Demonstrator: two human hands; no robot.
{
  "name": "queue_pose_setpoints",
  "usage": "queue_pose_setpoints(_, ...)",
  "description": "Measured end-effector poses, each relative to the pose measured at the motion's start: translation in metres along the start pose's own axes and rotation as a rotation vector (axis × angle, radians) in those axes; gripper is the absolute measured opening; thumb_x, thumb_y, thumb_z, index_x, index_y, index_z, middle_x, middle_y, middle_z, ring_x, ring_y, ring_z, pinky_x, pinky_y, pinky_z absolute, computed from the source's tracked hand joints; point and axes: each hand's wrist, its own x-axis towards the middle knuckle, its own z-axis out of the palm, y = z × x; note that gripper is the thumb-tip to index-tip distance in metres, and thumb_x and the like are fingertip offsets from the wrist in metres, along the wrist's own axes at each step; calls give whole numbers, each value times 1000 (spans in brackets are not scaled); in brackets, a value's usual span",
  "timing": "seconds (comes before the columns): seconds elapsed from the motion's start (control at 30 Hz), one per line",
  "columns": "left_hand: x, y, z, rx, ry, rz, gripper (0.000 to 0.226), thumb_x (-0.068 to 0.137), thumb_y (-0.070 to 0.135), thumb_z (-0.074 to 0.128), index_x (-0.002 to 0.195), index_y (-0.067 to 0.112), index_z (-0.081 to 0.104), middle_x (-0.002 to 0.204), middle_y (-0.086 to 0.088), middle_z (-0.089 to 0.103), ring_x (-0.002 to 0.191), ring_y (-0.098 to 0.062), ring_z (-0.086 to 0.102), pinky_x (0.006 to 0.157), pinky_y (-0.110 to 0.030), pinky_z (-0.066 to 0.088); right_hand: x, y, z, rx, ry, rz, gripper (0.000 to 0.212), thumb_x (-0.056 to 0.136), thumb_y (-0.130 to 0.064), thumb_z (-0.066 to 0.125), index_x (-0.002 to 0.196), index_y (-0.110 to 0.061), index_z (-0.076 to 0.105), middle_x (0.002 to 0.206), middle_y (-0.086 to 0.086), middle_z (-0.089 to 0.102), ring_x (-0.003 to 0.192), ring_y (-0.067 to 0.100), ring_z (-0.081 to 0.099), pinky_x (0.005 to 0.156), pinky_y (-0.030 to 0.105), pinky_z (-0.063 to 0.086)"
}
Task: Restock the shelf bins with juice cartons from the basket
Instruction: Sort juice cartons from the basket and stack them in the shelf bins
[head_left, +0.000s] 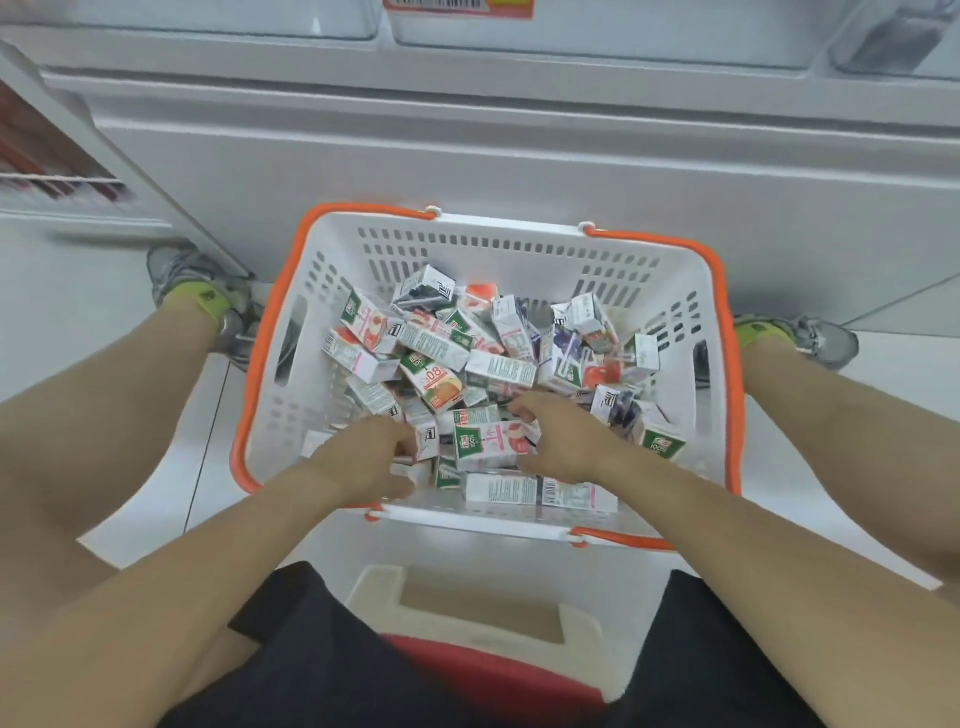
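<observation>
Perforated white plastic basket (519, 249) with smooth orange handles (719, 291), printed paperboard juice cartons (498, 371), glossy floor tiles (156, 488)

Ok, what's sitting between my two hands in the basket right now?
In the head view, a white carton with a green label and pink fruit print lies between the left hand and the right hand, on the pile in the basket.

1. A white stool (467, 613) with a red seat edge stands below the person, on the pale tiled floor (156, 493).
2. Grey sneakers (182, 275) with yellow-green socks (205, 299) sit left and right.
3. Black shorts (322, 670) cover both thighs.
4. A red-and-white price label (460, 8) sits at the top edge.
</observation>
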Motion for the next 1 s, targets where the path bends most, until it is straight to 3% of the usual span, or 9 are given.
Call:
queue_pose_setpoints(0.07, 4, -4, -1, 32, -20, 16, 34, 79, 29, 80, 109, 18, 70, 112, 4, 68, 106, -16, 63, 94, -31, 49, 7, -3, 7, -33, -19, 7, 80, 82, -32, 80, 149, -17, 38, 144, 5, 41, 122, 24, 53, 102, 33, 43)
queue_pose_setpoints(0.3, 14, -17, -3, -142, 59, 27, 16, 78, 20, 83, 91, 16, 76, 86, 8, 69, 78, -9, 62, 65, -11, 41, 11, -2, 24, -14, -30, 39, 78, 86, -30, 76, 150, -16, 36, 138, 5, 32, 117, 28, 57, 103, 36, 45)
queue_pose_setpoints(0.4, 16, -17, -5, -244, 118, 30, 18, 78, 30, 83, 85, 17, 73, 82, 6, 71, 73, -7, 63, 68, -21, 49, 11, 1, 21, -3, 9, 53, 70, 82, -28, 81, 140, -18, 43, 136, 4, 39, 114, 23, 54, 93, 30, 45)
queue_pose_setpoints(0.5, 18, -13, -13, -259, 325, 4, 19, 84, 33, 76, 87, 17, 67, 82, 5, 65, 76, -14, 63, 68, -30, 51, 9, 3, 19, -13, 16, 62, 66, 79, -29, 82, 131, -17, 42, 128, 6, 52, 103, 20, 53, 82, 30, 44)
queue_pose_setpoints(0.63, 24, -8, -23, -126, 521, -147, 41, 86, 37, 72, 116, 13, 58, 114, -7, 55, 94, -26, 61, 83, -36, 50, 3, 4, 9, 53, 26, 65, 62, 76, -28, 84, 124, -18, 46, 122, -1, 59, 98, 19, 61, 84, 35, 52)
queue_pose_setpoints(0.73, 26, -15, -25, -242, 413, -406, 68, 82, 51, 73, 128, 8, 47, 115, -6, 56, 110, -29, 60, 87, -37, 47, -1, -1, -2, 116, 106, 48, 58, 69, -28, 89, 113, -18, 53, 113, -3, 61, 91, 16, 62, 75, 33, 54)
queue_pose_setpoints(0.8, 26, -21, -24, -432, 346, -447, 58, 79, 53, 75, 115, 11, 56, 98, -1, 65, 102, -26, 65, 81, -33, 49, -1, -4, -7, 164, 162, 48, 57, 66, -30, 91, 109, -17, 55, 108, -2, 64, 89, 15, 64, 73, 33, 56)
queue_pose_setpoints(0.9, 29, -23, -19, -558, 353, -416, 62, 73, 56, 79, 117, 15, 63, 108, 0, 71, 98, -24, 66, 82, -35, 53, -1, -7, -10, 258, 204, 63, 60, 63, -31, 93, 108, -17, 56, 106, -4, 68, 83, 11, 67, 71, 31, 57)
queue_pose_setpoints(1.0, 28, -13, -24, -666, 377, -458, 36, 74, 40, 85, 89, 16, 62, 90, 1, 68, 73, -16, 66, 53, -22, 51, -2, -10, -11, 311, 219, 88, 62, 61, -32, 94, 108, -19, 57, 103, -5, 69, 80, 11, 68, 76, 37, 59)
